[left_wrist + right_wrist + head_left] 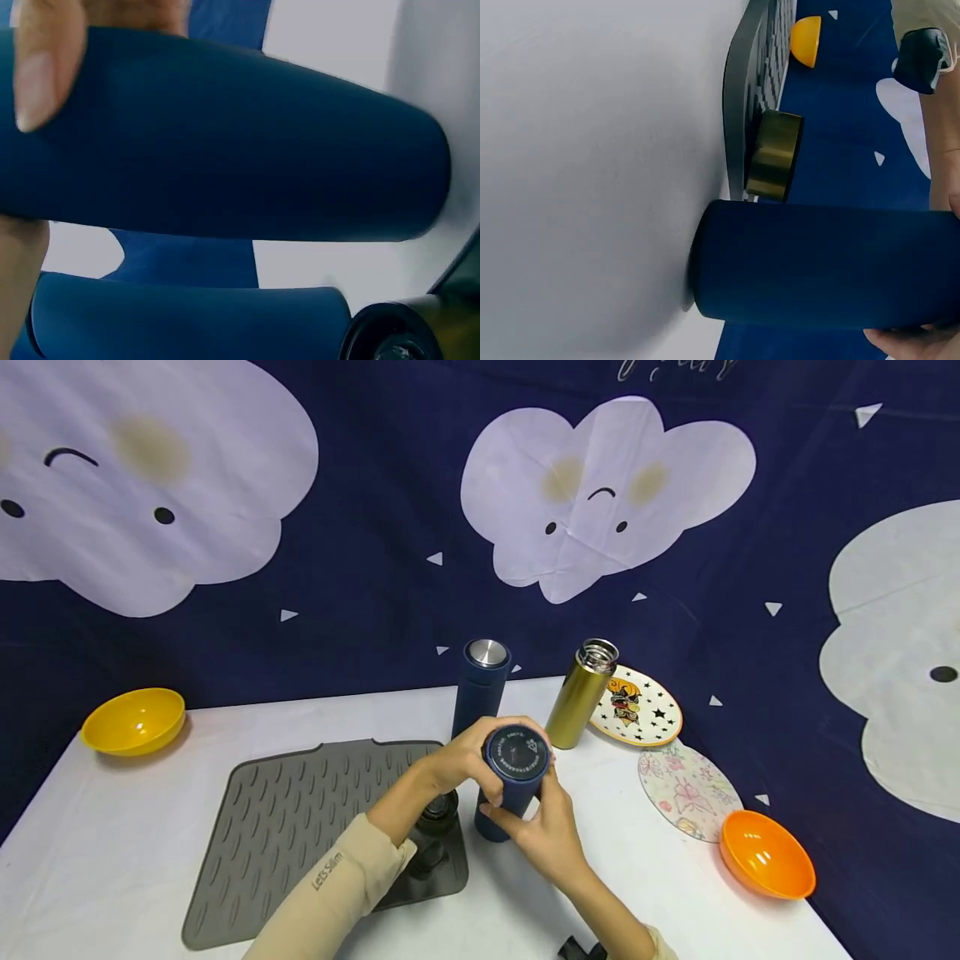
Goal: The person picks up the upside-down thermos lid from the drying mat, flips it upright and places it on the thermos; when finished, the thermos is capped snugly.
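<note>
Both hands hold one dark blue thermos bottle [517,793], upright with its base at the tabletop. Printed white marks ring the dark round top. My left hand [467,756] curls round the upper end from the left and behind. Lower down, my right hand [553,839] grips it from the right, thumb across the near side. In the left wrist view, a thumb lies along the bottle [240,142]. Behind it stands another dark blue thermos [480,693] with a steel-coloured top. A gold cap [774,155] sits on the mat beside the held bottle in the right wrist view.
A grey ridged drying mat [300,827] lies left, with a dark round cap [440,812] on it. An uncapped gold thermos [577,706] leans at back right, near a star-patterned plate [652,714] and a floral round mat [690,793]. Yellow [135,722] and orange bowls [767,856] stand at either side.
</note>
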A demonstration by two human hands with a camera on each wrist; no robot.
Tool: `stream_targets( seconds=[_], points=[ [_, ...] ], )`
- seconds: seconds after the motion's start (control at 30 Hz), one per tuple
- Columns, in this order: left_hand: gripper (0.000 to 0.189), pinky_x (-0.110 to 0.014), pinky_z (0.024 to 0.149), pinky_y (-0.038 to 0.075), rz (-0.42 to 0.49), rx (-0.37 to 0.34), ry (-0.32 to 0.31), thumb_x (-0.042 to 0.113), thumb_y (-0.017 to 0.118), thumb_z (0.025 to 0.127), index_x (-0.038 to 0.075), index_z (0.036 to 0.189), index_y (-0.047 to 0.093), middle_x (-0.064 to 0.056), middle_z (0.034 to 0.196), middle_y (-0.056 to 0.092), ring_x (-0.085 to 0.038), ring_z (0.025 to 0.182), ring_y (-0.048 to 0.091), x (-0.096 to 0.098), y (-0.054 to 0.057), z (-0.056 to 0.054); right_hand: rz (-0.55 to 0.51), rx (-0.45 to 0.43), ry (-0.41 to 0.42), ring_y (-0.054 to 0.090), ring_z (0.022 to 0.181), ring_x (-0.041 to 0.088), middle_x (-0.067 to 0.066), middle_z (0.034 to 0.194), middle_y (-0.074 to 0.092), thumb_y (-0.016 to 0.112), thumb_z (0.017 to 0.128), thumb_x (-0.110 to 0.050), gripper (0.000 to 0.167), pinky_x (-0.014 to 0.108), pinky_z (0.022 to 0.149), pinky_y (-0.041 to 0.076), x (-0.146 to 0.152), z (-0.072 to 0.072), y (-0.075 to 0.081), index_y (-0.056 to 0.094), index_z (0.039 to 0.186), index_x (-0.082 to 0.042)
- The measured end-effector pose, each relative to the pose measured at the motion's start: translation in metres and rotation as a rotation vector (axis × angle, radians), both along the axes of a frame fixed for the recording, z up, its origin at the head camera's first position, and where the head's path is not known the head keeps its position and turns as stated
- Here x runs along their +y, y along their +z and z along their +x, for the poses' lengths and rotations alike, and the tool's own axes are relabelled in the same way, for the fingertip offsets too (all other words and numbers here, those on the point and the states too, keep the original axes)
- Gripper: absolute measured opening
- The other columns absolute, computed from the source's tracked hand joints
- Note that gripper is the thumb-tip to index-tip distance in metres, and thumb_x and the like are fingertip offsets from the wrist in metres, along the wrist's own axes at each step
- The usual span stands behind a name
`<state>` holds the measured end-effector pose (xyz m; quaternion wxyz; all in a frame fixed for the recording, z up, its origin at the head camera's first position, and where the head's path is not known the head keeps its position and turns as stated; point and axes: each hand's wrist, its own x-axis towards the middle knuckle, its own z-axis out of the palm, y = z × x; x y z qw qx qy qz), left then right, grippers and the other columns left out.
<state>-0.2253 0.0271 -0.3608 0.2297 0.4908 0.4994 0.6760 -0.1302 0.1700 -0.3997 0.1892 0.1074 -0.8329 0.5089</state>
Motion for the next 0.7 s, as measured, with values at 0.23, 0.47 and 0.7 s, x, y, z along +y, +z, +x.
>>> stream_targets(
  seconds=[0.23, 0.47, 0.7],
  points=[
    [0.079, -0.034, 0.097, 0.047, -0.069, 0.03, -0.222, 0.005, 0.065, 0.04, -0.018, 0.114, 0.05, 0.001, 0.109, 0.066, -0.018, 0.104, 0.06, -0.004, 0.005, 0.001, 0.141, 0.098, -0.026, 0.061, 0.113, 0.021, 0.008, 0.119, 0.067, 0.09, 0.063, -0.012, 0.072, 0.04, 0.096, 0.051, 0.001, 0.011, -0.003, 0.057, 0.127, -0.004],
    [0.076, -0.046, 0.114, 0.035, -0.118, -0.011, -0.036, 0.003, 0.075, 0.066, -0.005, 0.136, 0.047, -0.014, 0.136, 0.057, -0.022, 0.128, 0.052, -0.021, 0.005, 0.01, 0.063, 0.041, 0.019, 0.061, 0.116, 0.025, 0.009, 0.125, 0.065, 0.087, 0.069, -0.006, 0.073, 0.045, 0.099, 0.05, 0.003, 0.003, -0.002, 0.051, 0.133, -0.004],
    [0.087, -0.044, 0.123, 0.018, -0.167, -0.077, 0.401, 0.004, 0.079, 0.081, 0.009, 0.154, 0.032, -0.009, 0.159, 0.035, -0.025, 0.15, 0.025, -0.064, -0.014, 0.033, -0.04, -0.006, -0.16, 0.067, 0.105, 0.031, 0.017, 0.116, 0.068, 0.088, 0.072, -0.01, 0.074, 0.046, 0.095, 0.051, 0.021, -0.041, 0.003, 0.047, 0.134, -0.003]
  ],
)
